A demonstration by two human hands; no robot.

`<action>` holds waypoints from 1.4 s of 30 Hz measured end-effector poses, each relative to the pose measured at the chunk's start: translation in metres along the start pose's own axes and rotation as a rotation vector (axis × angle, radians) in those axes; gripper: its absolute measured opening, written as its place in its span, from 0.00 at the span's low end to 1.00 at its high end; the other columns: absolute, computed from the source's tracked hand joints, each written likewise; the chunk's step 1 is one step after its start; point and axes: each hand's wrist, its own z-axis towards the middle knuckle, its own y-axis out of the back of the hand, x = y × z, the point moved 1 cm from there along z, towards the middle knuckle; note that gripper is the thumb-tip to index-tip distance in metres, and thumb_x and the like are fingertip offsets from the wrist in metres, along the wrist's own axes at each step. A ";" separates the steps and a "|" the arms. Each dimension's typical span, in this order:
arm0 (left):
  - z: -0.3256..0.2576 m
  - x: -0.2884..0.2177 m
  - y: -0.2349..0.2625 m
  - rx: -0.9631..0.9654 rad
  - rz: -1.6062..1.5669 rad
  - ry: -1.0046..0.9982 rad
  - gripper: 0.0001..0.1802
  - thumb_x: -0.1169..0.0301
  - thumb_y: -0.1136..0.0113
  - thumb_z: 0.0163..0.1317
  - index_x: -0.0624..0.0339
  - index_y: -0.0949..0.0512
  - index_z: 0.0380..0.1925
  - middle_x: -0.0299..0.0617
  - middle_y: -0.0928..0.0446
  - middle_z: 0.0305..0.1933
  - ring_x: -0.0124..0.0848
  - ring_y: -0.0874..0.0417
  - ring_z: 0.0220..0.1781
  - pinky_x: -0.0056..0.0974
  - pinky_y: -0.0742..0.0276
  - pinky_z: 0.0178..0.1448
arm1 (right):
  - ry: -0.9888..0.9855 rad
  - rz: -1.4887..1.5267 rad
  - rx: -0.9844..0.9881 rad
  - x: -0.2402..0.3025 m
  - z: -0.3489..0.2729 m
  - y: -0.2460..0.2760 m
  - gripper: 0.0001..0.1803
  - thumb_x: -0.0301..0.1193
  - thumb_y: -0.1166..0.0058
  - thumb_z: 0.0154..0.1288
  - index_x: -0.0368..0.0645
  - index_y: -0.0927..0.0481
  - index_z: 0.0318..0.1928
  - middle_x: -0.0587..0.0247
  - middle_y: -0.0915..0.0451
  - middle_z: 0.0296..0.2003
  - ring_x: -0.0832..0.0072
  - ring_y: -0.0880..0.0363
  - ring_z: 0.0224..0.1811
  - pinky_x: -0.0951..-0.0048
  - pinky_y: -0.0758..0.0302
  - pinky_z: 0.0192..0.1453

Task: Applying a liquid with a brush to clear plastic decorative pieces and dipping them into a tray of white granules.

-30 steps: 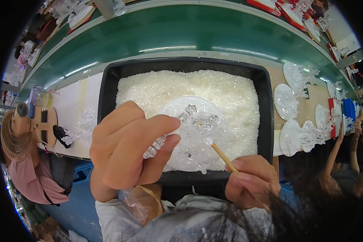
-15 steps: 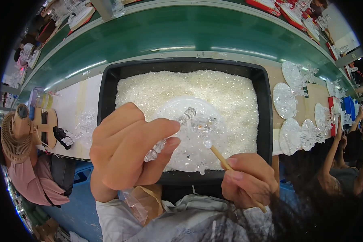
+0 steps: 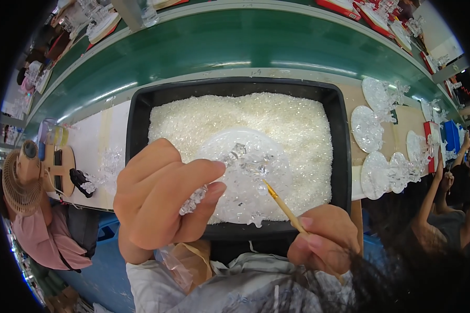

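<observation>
Clear faceted ornament [image 3: 249,166] on round whitish base [image 3: 277,156], between your hands

It is above white glittering chips [image 3: 297,117] in a black rectangular tray [image 3: 342,156]; touching or not, I cannot tell. Your left hand [image 3: 159,201] pinches its apparent clear stem [image 3: 193,201]; your right hand [image 3: 326,235] pinches a thin pale wooden brush [image 3: 287,210]. Probably it is light, stiff, slippery and fragile, so hold the thicker stem. This stem slants from lower left to upper right; the base faces upward.

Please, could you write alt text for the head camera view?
A person's left hand holds a clear, round-based ornament over a black tray of whitish granules; the right hand points a thin wooden brush at it. Similar ornaments sit to the right.
</observation>
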 end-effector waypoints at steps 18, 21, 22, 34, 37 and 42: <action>-0.003 -0.001 0.001 -0.034 -0.001 0.056 0.16 0.83 0.30 0.40 0.71 0.20 0.33 0.41 0.28 0.19 0.35 0.35 0.18 0.38 0.41 0.23 | -0.156 0.053 0.194 0.009 -0.002 0.011 0.22 0.22 0.33 0.56 0.42 0.27 0.50 0.53 0.20 0.35 0.64 0.18 0.27 0.68 0.20 0.25; 0.010 -0.003 0.002 -0.034 0.036 -0.019 0.17 0.81 0.28 0.39 0.67 0.21 0.33 0.40 0.30 0.17 0.35 0.36 0.18 0.38 0.42 0.23 | -0.167 0.166 -0.248 0.003 -0.008 0.009 0.18 0.27 0.35 0.61 0.45 0.28 0.49 0.54 0.22 0.31 0.64 0.21 0.25 0.70 0.22 0.19; 0.010 -0.003 0.003 -0.030 0.035 -0.020 0.17 0.81 0.28 0.39 0.67 0.21 0.33 0.40 0.30 0.17 0.35 0.36 0.18 0.38 0.42 0.23 | -0.210 0.230 -0.356 0.002 -0.010 0.008 0.16 0.23 0.37 0.61 0.42 0.29 0.46 0.51 0.22 0.33 0.64 0.20 0.26 0.70 0.20 0.23; 0.002 0.000 0.005 -0.048 0.009 -0.085 0.11 0.71 0.33 0.57 0.65 0.23 0.34 0.39 0.30 0.16 0.31 0.39 0.16 0.36 0.44 0.21 | -0.155 0.194 -0.289 -0.010 -0.005 0.009 0.14 0.22 0.43 0.64 0.38 0.34 0.44 0.47 0.24 0.33 0.67 0.23 0.20 0.72 0.21 0.19; -0.001 0.003 0.004 -0.080 0.017 -0.111 0.10 0.71 0.35 0.59 0.66 0.24 0.34 0.39 0.29 0.16 0.31 0.39 0.16 0.36 0.44 0.21 | -0.277 0.243 -0.356 -0.005 -0.002 0.007 0.13 0.15 0.39 0.52 0.33 0.25 0.38 0.47 0.19 0.29 0.63 0.19 0.23 0.69 0.19 0.26; -0.001 0.002 0.005 -0.074 0.022 -0.111 0.10 0.71 0.37 0.61 0.67 0.25 0.34 0.40 0.29 0.16 0.31 0.39 0.15 0.36 0.44 0.21 | -0.246 0.262 -0.327 -0.005 0.001 0.011 0.13 0.18 0.42 0.58 0.36 0.29 0.42 0.47 0.21 0.32 0.63 0.20 0.23 0.69 0.19 0.24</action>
